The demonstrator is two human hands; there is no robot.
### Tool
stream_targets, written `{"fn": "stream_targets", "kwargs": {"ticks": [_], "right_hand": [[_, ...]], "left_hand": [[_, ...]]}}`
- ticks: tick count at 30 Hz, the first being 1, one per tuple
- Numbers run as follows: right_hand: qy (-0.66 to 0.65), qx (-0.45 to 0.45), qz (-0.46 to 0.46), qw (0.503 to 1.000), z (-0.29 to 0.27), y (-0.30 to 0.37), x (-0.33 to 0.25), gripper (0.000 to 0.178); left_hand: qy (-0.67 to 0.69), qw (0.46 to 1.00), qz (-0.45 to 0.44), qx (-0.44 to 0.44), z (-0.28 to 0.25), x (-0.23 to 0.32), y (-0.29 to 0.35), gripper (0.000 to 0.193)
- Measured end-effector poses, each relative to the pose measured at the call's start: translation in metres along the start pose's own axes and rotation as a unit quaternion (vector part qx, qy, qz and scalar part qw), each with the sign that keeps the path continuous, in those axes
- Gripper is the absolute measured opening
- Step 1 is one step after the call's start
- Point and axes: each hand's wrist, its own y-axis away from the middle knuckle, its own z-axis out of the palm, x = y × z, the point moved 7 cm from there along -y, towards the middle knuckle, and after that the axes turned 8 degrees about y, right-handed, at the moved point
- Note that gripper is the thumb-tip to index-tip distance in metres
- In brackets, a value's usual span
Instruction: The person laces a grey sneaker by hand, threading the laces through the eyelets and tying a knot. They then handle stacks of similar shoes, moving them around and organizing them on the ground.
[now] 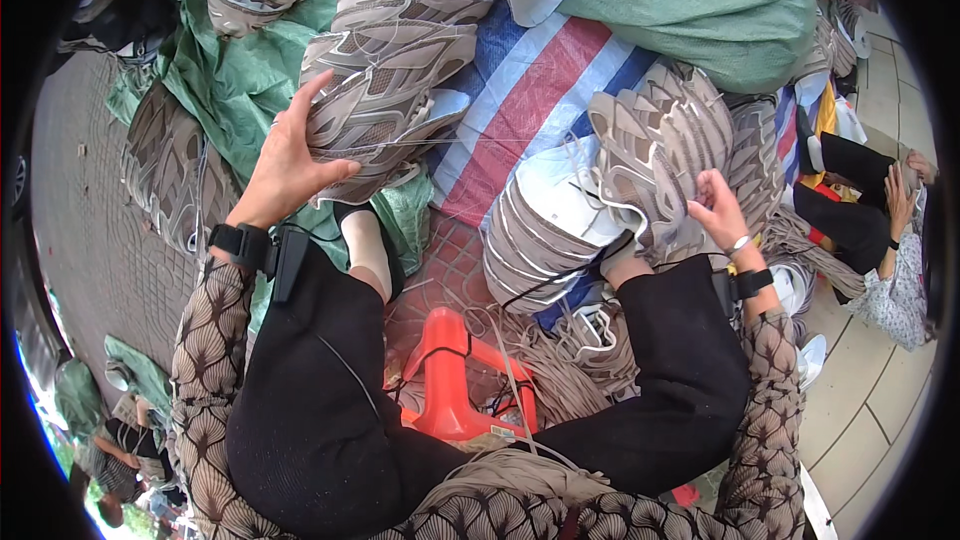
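Observation:
My left hand [285, 165] is at the lower left edge of a long stack of grey-beige shoe uppers [400, 50]. Its thumb and forefinger are spread wide, and some fingers are hidden behind the stack. A thin thread [470, 142] stretches from this stack toward a smaller bundle of shoe uppers [655, 145] on the right. My right hand [722, 212] is at that bundle's right side, fingers curled with the tips together; what they pinch is too small to tell. Just below the bundle, more nested uppers [540, 225] with white linings lean near my foot.
A red plastic frame [445, 370] stands between my legs, beside loose beige laces [570, 370]. Green sacking [700, 0] and a striped woven sack [540, 90] lie ahead. More stacked uppers [170, 165] rest at left. Another person's hand [900, 202] shows at far right.

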Motion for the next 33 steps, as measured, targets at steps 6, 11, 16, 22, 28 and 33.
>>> {"fn": "stream_targets", "kwargs": {"ticks": [6, 11, 16, 22, 28, 33], "right_hand": [[0.346, 0.178, -0.181, 0.903, 0.012, 0.008, -0.122, 0.056], [0.213, 0.033, -0.247, 0.945, 0.054, 0.007, -0.143, 0.038], [0.016, -0.019, -0.17, 0.985, 0.025, -0.025, -0.091, 0.027], [-0.36, -0.033, -0.013, 0.932, -0.029, -0.032, -0.007, 0.044], [-0.424, 0.011, 0.01, 0.906, -0.071, -0.017, 0.032, 0.05], [-0.405, -0.024, 0.031, 0.914, -0.077, -0.005, 0.049, 0.058]], "left_hand": [[-0.008, 1.0, 0.005, 0.015, -0.004, 0.0, 0.007, 0.096], [0.0, 1.0, -0.002, 0.017, -0.005, -0.002, 0.007, 0.097], [0.035, 0.999, -0.008, 0.013, -0.007, -0.019, 0.008, 0.099], [0.059, 0.997, -0.044, -0.016, -0.012, -0.049, 0.016, 0.101], [-0.042, 0.999, -0.016, -0.026, -0.005, -0.058, 0.028, 0.097], [-0.076, 0.997, 0.019, -0.016, -0.009, -0.032, 0.022, 0.081]]}}
